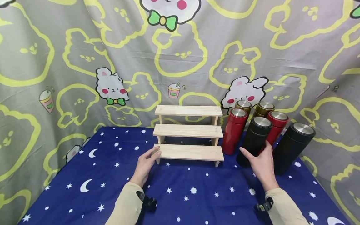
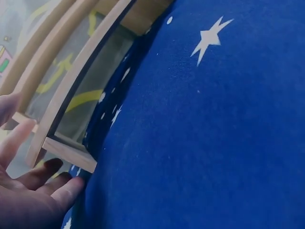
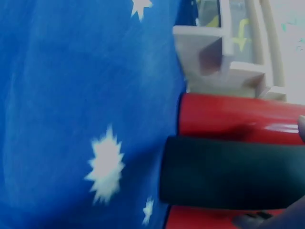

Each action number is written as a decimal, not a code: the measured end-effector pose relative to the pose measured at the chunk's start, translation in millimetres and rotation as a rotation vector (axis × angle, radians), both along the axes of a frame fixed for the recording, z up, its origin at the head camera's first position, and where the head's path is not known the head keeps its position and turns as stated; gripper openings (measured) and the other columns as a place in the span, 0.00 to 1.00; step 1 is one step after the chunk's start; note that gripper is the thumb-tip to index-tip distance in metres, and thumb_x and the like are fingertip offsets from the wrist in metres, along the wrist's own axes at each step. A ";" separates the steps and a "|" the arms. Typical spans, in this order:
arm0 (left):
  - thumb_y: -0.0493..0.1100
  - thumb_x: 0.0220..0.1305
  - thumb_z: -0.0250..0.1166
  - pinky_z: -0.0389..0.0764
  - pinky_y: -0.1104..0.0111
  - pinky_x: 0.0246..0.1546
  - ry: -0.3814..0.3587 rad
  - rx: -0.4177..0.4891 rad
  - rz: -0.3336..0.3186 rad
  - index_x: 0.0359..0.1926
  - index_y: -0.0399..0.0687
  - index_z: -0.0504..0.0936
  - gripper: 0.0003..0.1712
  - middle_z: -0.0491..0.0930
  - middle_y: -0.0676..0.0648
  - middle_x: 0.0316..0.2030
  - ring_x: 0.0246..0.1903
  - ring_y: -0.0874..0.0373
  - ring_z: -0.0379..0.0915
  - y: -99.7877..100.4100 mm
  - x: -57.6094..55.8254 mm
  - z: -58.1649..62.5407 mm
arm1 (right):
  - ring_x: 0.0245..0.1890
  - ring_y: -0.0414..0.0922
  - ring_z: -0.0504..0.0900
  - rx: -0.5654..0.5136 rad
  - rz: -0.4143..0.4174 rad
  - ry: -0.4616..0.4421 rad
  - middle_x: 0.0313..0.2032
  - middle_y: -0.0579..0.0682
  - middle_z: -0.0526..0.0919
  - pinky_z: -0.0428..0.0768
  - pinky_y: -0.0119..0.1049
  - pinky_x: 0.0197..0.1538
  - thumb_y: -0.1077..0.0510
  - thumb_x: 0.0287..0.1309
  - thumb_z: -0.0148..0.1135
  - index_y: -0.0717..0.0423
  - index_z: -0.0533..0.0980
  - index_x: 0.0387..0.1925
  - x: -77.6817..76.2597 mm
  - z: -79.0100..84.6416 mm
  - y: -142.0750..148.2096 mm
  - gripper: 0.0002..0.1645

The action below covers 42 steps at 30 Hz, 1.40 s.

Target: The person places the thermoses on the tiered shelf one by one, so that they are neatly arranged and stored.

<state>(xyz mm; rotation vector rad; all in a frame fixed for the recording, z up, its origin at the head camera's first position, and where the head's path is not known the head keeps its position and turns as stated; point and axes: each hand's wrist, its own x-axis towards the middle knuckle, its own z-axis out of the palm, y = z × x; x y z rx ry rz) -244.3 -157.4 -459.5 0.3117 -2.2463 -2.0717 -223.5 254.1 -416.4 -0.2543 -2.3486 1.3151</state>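
Note:
Beside the left end of a three-step wooden rack (image 1: pixel 191 152) is my left hand (image 1: pixel 147 164), its fingertips at the lowest shelf's end and its fingers loosely bent in the left wrist view. My right hand (image 1: pixel 262 164) reaches in at a front black thermos (image 1: pixel 254 137). Thumb and fingers are spread to either side of that bottle (image 3: pixel 228 172), which stands upright. A red thermos (image 1: pixel 234 132) stands left of it, close to the rack. Behind my right fingers is a second red thermos (image 1: pixel 277 125), partly hidden.
Another black thermos (image 1: pixel 293 147) stands at the right of the group. Two bronze-coloured bottles (image 1: pixel 244 105) are at the back, mostly hidden. A blue star-patterned cloth (image 1: pixel 194 203) covers the table; a patterned curtain (image 1: pixel 180 59) hangs behind.

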 end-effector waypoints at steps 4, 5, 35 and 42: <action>0.45 0.61 0.70 0.65 0.51 0.61 -0.019 0.037 -0.007 0.58 0.45 0.82 0.23 0.73 0.41 0.61 0.62 0.47 0.67 1.3 -0.5 -1.4 | 0.61 0.65 0.64 0.004 0.004 -0.006 0.63 0.69 0.61 0.59 0.61 0.63 0.46 0.55 0.73 0.64 0.47 0.73 -4.7 -8.2 1.8 0.59; 0.43 0.61 0.70 0.65 0.51 0.61 -0.026 0.043 -0.007 0.57 0.45 0.83 0.22 0.75 0.42 0.60 0.61 0.48 0.68 1.7 -0.5 -1.8 | 0.60 0.65 0.64 0.007 0.003 -0.009 0.62 0.69 0.62 0.59 0.61 0.62 0.47 0.55 0.73 0.64 0.48 0.72 -5.3 -10.2 2.3 0.58; 0.36 0.57 0.72 0.61 0.72 0.25 -0.026 0.043 0.064 0.48 0.41 0.87 0.16 0.77 0.50 0.38 0.20 0.64 0.54 8.3 -9.6 -6.0 | 0.48 0.52 0.71 -0.005 0.031 -0.012 0.55 0.62 0.72 0.68 0.36 0.44 0.47 0.54 0.73 0.62 0.61 0.66 -2.1 9.3 11.1 0.46; 0.36 0.56 0.71 0.61 0.71 0.24 -0.034 0.031 0.081 0.47 0.42 0.87 0.15 0.63 0.57 0.20 0.17 0.63 0.53 7.7 -7.6 -5.8 | 0.45 0.45 0.71 0.006 0.045 0.057 0.54 0.58 0.73 0.69 0.26 0.42 0.48 0.54 0.74 0.60 0.63 0.65 6.2 24.1 2.4 0.44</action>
